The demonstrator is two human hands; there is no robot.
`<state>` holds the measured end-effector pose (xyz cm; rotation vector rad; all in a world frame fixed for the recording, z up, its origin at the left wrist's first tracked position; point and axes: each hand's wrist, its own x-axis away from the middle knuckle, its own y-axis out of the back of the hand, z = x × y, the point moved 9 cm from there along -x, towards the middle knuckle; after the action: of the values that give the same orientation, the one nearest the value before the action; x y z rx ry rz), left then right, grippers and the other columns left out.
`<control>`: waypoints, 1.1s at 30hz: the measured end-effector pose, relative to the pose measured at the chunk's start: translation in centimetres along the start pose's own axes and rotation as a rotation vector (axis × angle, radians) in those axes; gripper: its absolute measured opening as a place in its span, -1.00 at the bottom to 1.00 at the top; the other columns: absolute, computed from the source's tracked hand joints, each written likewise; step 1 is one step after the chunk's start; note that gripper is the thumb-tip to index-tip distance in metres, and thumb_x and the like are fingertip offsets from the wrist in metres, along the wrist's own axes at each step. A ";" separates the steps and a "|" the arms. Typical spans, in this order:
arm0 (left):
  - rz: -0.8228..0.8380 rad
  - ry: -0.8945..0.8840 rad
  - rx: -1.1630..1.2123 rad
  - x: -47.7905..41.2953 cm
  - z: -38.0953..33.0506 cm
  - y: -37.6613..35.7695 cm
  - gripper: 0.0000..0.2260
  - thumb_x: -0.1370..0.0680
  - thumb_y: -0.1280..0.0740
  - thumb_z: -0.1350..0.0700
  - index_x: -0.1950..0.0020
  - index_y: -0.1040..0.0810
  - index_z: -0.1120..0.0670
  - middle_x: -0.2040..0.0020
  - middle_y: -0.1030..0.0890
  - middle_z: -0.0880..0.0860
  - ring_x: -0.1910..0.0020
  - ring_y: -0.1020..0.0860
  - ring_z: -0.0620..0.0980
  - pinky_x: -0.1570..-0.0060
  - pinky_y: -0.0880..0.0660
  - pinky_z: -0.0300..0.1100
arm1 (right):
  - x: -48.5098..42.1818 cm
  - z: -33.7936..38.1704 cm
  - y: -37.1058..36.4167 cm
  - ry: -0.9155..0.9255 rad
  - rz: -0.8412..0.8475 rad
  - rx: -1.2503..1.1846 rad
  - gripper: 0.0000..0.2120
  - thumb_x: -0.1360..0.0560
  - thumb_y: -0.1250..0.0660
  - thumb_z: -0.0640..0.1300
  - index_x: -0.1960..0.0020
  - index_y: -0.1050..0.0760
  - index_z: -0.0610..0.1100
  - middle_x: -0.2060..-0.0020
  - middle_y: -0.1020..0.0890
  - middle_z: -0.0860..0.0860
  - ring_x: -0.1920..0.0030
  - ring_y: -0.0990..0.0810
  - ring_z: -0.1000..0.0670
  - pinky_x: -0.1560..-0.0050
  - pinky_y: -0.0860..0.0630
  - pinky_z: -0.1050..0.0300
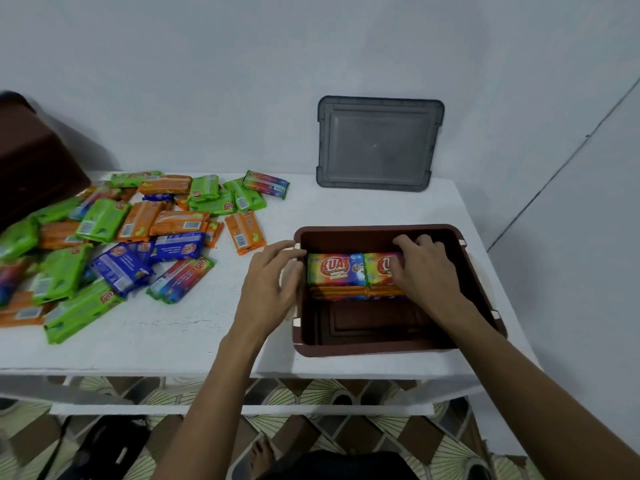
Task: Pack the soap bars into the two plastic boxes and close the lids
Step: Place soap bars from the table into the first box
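Right grip clasps rainbow-wrapped soap bar inside brown plastic box. Left grip, fingers slack, lies nearer loose wrapped bars leftward.

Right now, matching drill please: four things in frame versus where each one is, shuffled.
1. grey lid
2. left hand
3. right hand
4. loose soap bars

a. on the packed bars in the brown box
b. spread over the table, left side
c. leaning on the wall
d. at the box's left rim

Pairs: 1-c, 2-d, 3-a, 4-b.
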<state>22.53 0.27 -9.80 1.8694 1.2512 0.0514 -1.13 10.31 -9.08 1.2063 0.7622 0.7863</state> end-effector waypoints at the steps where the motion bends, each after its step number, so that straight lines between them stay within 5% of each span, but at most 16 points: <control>1: 0.021 -0.008 0.005 0.2 0.7 0.3 -0.78 -0.62 -0.25 0.09 -0.23 -0.57 0.01 -0.27 -0.52 -0.04 -0.28 -0.42 -0.11 -0.23 -0.33 -0.27 | 0.0 1.6 0.5 0.029 -0.038 -0.027 -0.63 -0.57 -0.21 0.00 -0.35 -0.40 -0.06 -0.15 -0.50 -0.17 -0.15 -0.45 -0.19 0.04 -0.47 -0.01; 5: 0.081 0.076 -0.023 1.2 5.9 2.9 -0.76 -0.61 -0.25 0.10 -0.27 -0.53 -0.02 -0.28 -0.52 -0.04 -0.27 -0.45 -0.08 -0.16 -0.42 -0.18 | 0.1 10.6 0.9 0.272 -0.067 -0.267 -0.65 -0.55 -0.26 -0.03 -0.31 -0.44 -0.08 -0.10 -0.54 -0.12 -0.11 -0.50 -0.15 -0.13 -0.45 -0.01; 10: -0.014 0.229 -0.217 1.7 14.8 9.8 -0.80 -0.56 -0.33 0.15 -0.17 -0.60 0.07 -0.17 -0.57 0.07 -0.12 -0.52 0.06 -0.03 -0.51 -0.03 | 0.8 22.4 -1.0 0.414 -0.054 -0.311 -0.62 -0.57 -0.23 -0.02 -0.36 -0.41 -0.04 -0.19 -0.49 -0.10 -0.14 -0.46 -0.13 -0.03 -0.53 -0.06; 14: -0.103 0.485 -0.405 1.8 22.0 15.8 -0.75 -0.56 -0.32 0.08 -0.21 -0.58 0.11 -0.18 -0.55 0.19 -0.05 -0.55 0.20 0.11 -0.52 0.03 | 1.3 30.6 -4.8 0.492 0.068 -0.235 -0.60 -0.59 -0.19 0.02 -0.41 -0.33 0.03 -0.34 -0.39 -0.10 -0.26 -0.42 -0.15 -0.07 -0.53 -0.06; 17: -0.036 0.710 -0.482 1.8 26.7 17.9 -0.61 -0.58 -0.28 -0.09 -0.34 -0.48 0.06 -0.27 -0.45 0.24 -0.15 -0.50 0.26 0.00 -0.50 0.10 | 1.1 34.8 -9.1 0.501 0.251 -0.208 -0.51 -0.57 -0.23 0.08 -0.46 -0.23 0.07 -0.35 -0.34 -0.13 -0.27 -0.42 -0.20 -0.10 -0.50 -0.07; 21: 0.077 0.835 -0.499 1.2 30.3 18.1 -0.43 -0.52 -0.23 -0.31 -0.41 -0.36 0.00 -0.34 -0.36 0.23 -0.22 -0.48 0.27 -0.04 -0.50 0.09 | 0.3 38.0 -14.1 0.485 0.431 -0.096 -0.37 -0.48 -0.33 0.22 -0.47 -0.19 0.12 -0.42 -0.20 -0.15 -0.31 -0.34 -0.25 -0.19 -0.46 -0.13; 24: 0.095 0.856 -0.501 0.4 31.0 17.8 -0.35 -0.47 -0.23 -0.38 -0.38 -0.34 0.03 -0.34 -0.36 0.22 -0.19 -0.51 0.25 0.02 -0.52 0.04 | 0.0 39.1 -15.6 0.480 0.400 0.014 -0.39 -0.44 -0.37 0.23 -0.41 -0.27 0.09 -0.40 -0.15 -0.18 -0.27 -0.32 -0.26 -0.18 -0.46 -0.10; 33: 0.055 0.837 -0.316 -1.1 30.5 17.8 -0.44 -0.37 -0.48 -0.19 -0.20 -0.44 0.11 -0.17 -0.55 0.16 -0.07 -0.58 0.17 0.08 -0.58 -0.01 | 1.3 38.9 -16.5 0.465 0.357 0.111 -0.54 -0.49 -0.32 -0.17 -0.33 -0.24 -0.03 -0.40 -0.12 -0.36 -0.18 -0.36 -0.41 -0.14 -0.47 -0.14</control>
<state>49.17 -21.93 -16.65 1.6324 1.6030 1.0885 34.35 -10.94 -18.05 1.2935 0.9898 1.3641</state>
